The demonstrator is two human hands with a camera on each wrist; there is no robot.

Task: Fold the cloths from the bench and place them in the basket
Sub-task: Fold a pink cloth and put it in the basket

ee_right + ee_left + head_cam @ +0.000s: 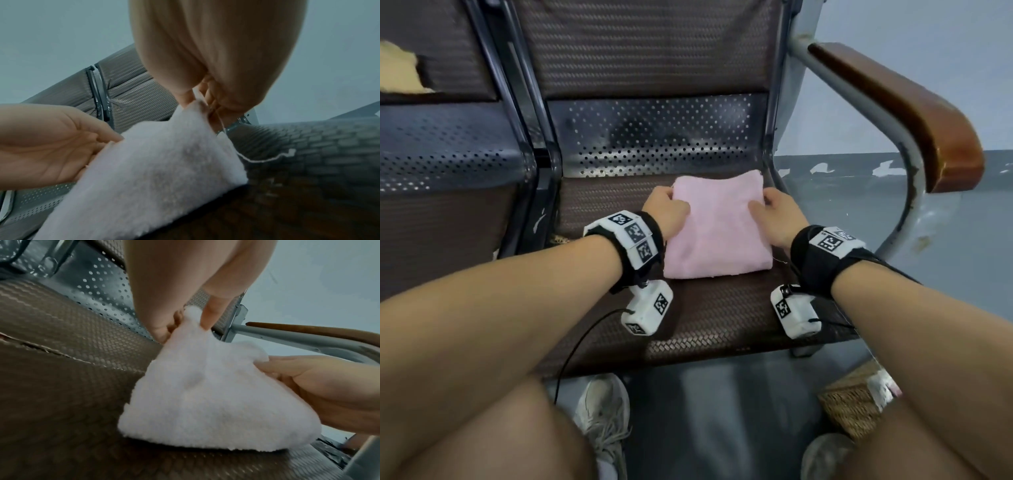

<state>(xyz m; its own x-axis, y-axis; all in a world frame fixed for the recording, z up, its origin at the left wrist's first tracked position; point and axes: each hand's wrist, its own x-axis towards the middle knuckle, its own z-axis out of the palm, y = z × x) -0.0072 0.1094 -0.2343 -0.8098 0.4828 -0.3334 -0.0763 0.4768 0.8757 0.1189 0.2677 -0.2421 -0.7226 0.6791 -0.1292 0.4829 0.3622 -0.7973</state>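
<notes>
Pale grey-blue wall rises behind a metal waiting bench (709,322) whose seat is covered in brown woven padding, with perforated steel at the back. On that seat lies the pink cloth (717,226), folded into a thick rectangle, its near part flat on the padding and its far edge lifted off the seat between the two grips.

At the far left corner of the cloth the left hand (666,210) pinches the fabric: in the left wrist view the thumb and fingertips (209,316) close on a raised tuft of it. At the far right corner the right hand (779,214) does the same, thumb on top and curled fingers (213,104) below the edge. A loose thread (267,160) trails from the cloth just below the right grip and lies on the padding.

Both wrists carry black straps with white tagged blocks, and a white camera box hangs under each. Right of the right grip, well apart, curves the bench's grey arm with a brown wooden armrest (907,113). Nearer the person than that hand, down on the floor, stands a woven basket (849,401), partly hidden by the right forearm. Grey shoes (602,414) rest on the floor under the seat's front edge.
</notes>
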